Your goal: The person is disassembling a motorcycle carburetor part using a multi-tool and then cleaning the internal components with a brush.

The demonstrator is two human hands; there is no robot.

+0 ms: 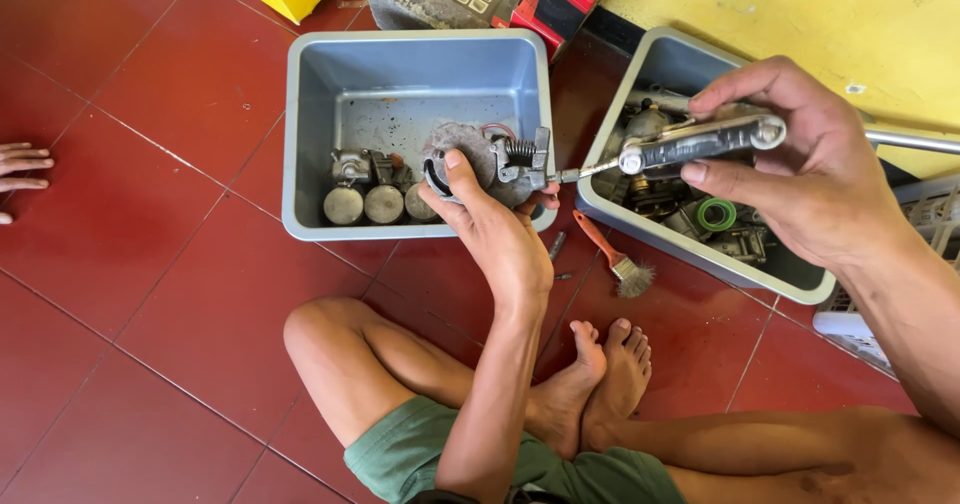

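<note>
My left hand [490, 219] grips a grey metal carburetor body [490, 156] with a spring on its side, held over the front edge of a grey plastic tub [300, 114]. My right hand [790, 154] holds a silver ratchet screwdriver [690, 142] level, its thin bit touching the right side of the carburetor. Inside the tub lie more carburetor parts [375, 192] with round metal caps.
A second grey tub [655, 234] on the right holds engine parts and a green ring [716, 214]. An orange-handled brush [615, 256] lies on the red tile floor between the tubs. Another person's fingers [20, 167] rest at the left edge. My crossed legs fill the foreground.
</note>
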